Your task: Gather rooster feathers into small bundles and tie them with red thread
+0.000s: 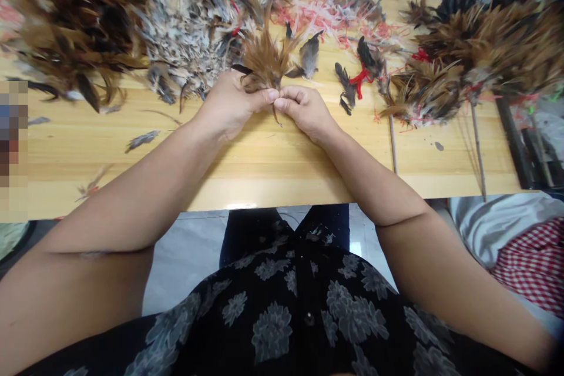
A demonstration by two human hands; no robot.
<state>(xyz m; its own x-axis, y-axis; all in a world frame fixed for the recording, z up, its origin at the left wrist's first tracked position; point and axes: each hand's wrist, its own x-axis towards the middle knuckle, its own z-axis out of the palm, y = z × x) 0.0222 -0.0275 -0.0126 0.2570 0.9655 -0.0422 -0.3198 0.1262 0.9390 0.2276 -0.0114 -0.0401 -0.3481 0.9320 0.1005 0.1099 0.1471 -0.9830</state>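
A small bunch of brown feathers [267, 59] fans upward between my two hands, over the middle of the table. My left hand [235, 100] grips it near its base, thumb pressed against the fingers. Beside it, my right hand [304, 107] pinches at the same base, its thumb tip close to the left thumb. A thin dark strand or quill hangs down below the pinch. Whether the right fingers hold a quill or a string is hidden. Just past the hands lies a loose grey feather [310, 54].
Brown feathers [74, 23] and grey-white feathers [189, 29] are heaped at the left and centre back. Pink strings [321, 14] lie behind. At right, feather dusters [497, 41] rest with sticks [478, 153] reaching the front edge of the wooden table [282, 170]. Red string [362, 77] binds small feathers.
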